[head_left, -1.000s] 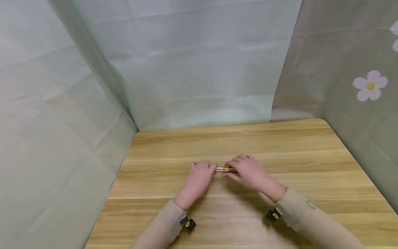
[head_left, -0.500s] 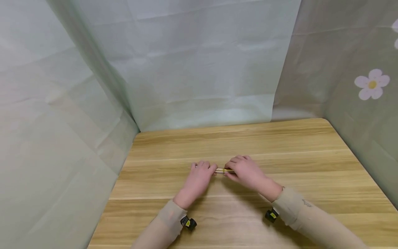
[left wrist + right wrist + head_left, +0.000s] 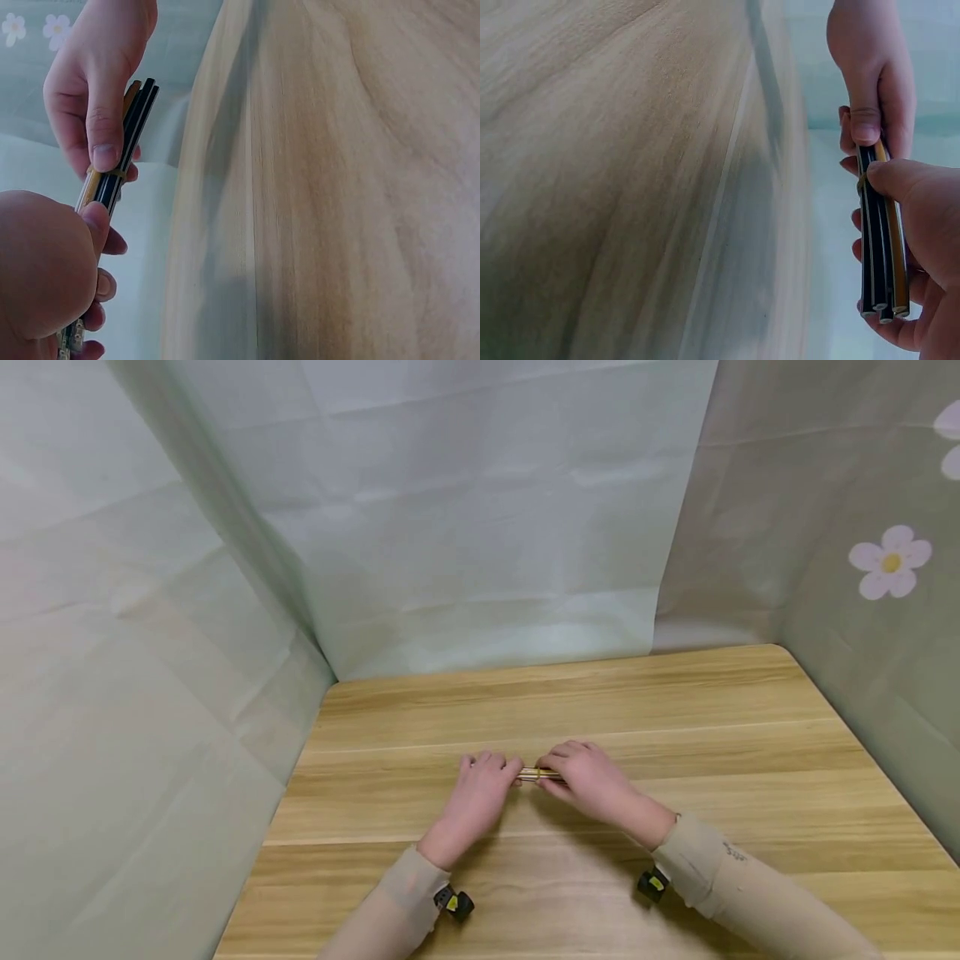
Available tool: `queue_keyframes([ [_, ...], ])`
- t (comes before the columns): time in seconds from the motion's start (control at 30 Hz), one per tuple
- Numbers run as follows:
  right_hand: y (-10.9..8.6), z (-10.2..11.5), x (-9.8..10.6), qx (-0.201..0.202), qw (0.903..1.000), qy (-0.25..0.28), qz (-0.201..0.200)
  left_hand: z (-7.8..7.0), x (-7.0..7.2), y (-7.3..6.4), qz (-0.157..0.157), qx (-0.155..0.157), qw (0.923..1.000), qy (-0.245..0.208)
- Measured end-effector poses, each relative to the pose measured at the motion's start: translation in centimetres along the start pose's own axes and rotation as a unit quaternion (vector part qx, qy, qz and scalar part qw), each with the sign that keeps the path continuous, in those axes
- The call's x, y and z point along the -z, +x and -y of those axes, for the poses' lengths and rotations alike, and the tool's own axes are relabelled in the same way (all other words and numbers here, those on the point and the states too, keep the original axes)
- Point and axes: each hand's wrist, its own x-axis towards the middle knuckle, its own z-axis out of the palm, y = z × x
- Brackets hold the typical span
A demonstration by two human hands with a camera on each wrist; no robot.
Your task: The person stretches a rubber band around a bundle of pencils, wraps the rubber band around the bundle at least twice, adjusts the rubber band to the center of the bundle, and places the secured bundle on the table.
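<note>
A bundle of slim black and golden-orange sticks (image 3: pixel 527 774) is held between both hands over the table. They could be pencils or chopsticks; I cannot tell which. Around the sticks goes a thin yellowish rubber band (image 3: pixel 116 173). My left hand (image 3: pixel 480 789) grips one end with curled fingers, and patterned ends show below it in the left wrist view. My right hand (image 3: pixel 596 781) holds the other part, its thumb (image 3: pixel 892 178) right by the band. Flat, pale-tipped ends (image 3: pixel 886 318) stick out past the right fingers in the right wrist view.
The wood-grain table (image 3: pixel 420 714) spreads beneath both arms. Pale green fabric walls (image 3: pixel 480 543) enclose it at the back and sides, with a white flower print (image 3: pixel 890 562) on the right one. A small black camera (image 3: pixel 454 903) is strapped at each wrist.
The right hand has slid slightly left along the bundle, up to the band, so less of the sticks shows between the hands. The left hand has stayed nearly still.
</note>
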Motion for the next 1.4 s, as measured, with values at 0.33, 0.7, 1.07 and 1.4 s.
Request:
queue_keyframes([
  [0.33, -0.1, -0.2, -0.7, 0.003, 0.9998, 0.020, -0.001, -0.1, 0.1, -0.1, 0.015, 0.003, 0.9999, -0.003],
  [0.7, -0.6, -1.3, 0.7, -0.042, 0.9983, 0.032, 0.022, 0.7, -0.2, -0.1, 0.015, 0.031, 0.9992, -0.020],
  [1.07, -1.1, -2.3, 0.7, -0.044, 0.9986, 0.026, 0.017, 1.2, 0.0, -0.1, 0.008, 0.026, 0.9987, -0.043],
  [1.4, -2.1, -2.6, 0.4, -0.045, 0.9986, 0.020, 0.016, 1.1, 0.0, -0.5, 0.028, 0.035, 0.9934, -0.106],
])
